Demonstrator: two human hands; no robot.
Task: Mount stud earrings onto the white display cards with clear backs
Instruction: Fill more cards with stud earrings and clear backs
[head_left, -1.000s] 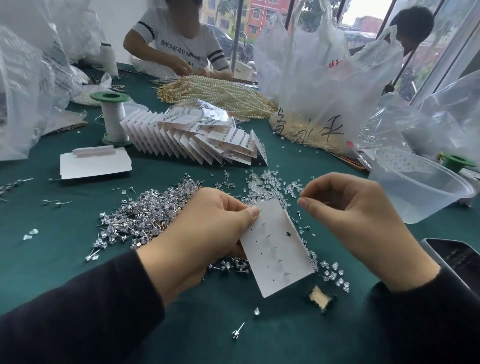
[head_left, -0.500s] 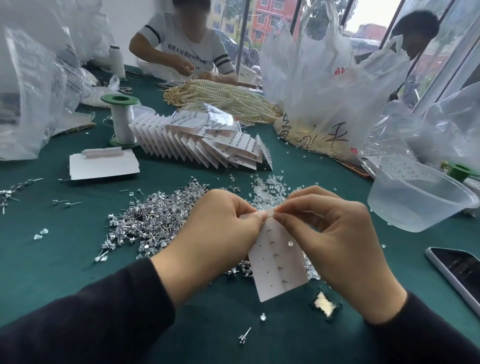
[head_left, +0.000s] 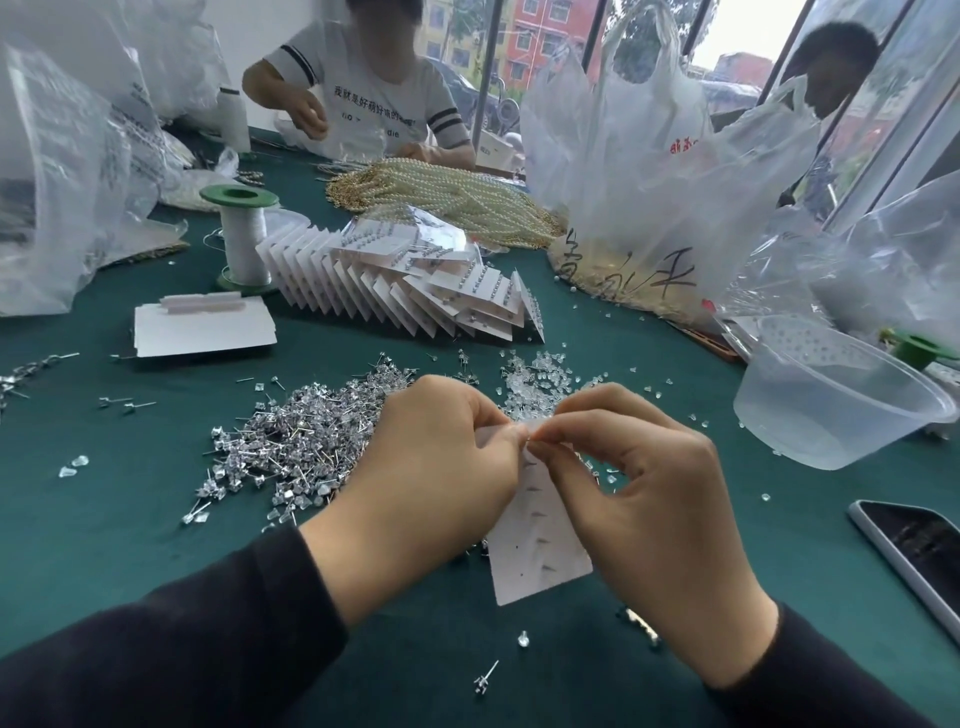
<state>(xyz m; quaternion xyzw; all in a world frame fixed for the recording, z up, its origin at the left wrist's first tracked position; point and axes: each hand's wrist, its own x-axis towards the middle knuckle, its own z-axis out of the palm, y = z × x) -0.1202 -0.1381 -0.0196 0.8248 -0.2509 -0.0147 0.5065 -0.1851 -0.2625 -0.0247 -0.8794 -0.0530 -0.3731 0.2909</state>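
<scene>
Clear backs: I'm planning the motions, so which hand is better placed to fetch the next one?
Right hand, probably. The left hand grips the card; the right only pinches at its top, and the backs pile lies just beyond it.

We sit at a wide table covered in dark green cloth (head_left: 104, 519), which spreads out under and around our left hand (head_left: 436, 467) and our right hand (head_left: 649, 499). Far beyond the left hand, a plain white wall (head_left: 236, 47) rises. Ahead of both hands, and round past the right hand, run tall glass windows divided by dark posts (head_left: 485, 67), with a broad pale frame (head_left: 914, 135) at the far right. Through the glass we see a red building (head_left: 550, 31), a yellow building (head_left: 441, 26), green trees (head_left: 644, 31) and pale sky (head_left: 748, 26). Soft, even daylight falls across the cloth.
</scene>
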